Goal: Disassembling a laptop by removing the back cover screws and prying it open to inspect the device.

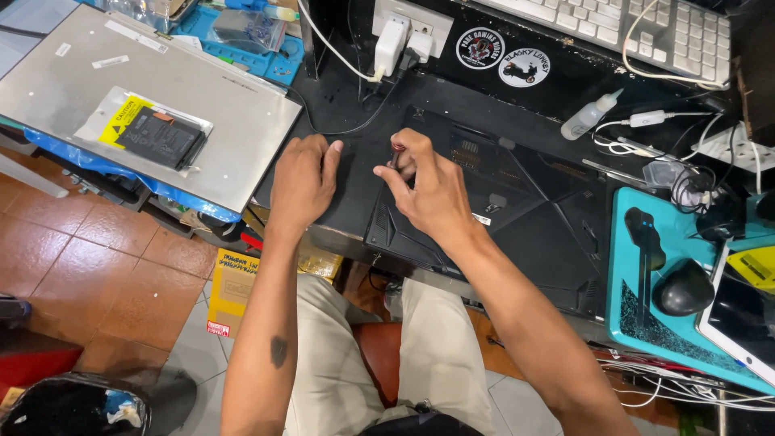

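A black laptop (525, 218) lies bottom side up on the dark desk in front of me. My right hand (428, 186) pinches a small screwdriver (395, 153) with a red grip, its tip down on the laptop's rear left area. My left hand (303, 178) rests flat, fingers together, on the laptop's left corner, a short gap from the screwdriver. The screwdriver's tip is hidden by my fingers.
A silver laptop lid (97, 73) with a bagged battery (153, 133) lies to the left. A power strip with white plugs (404, 36), a white keyboard (630, 24), a small squeeze bottle (589, 117), tangled white cables (686, 137) and a teal mat with a black mouse (682, 287) crowd the back and right.
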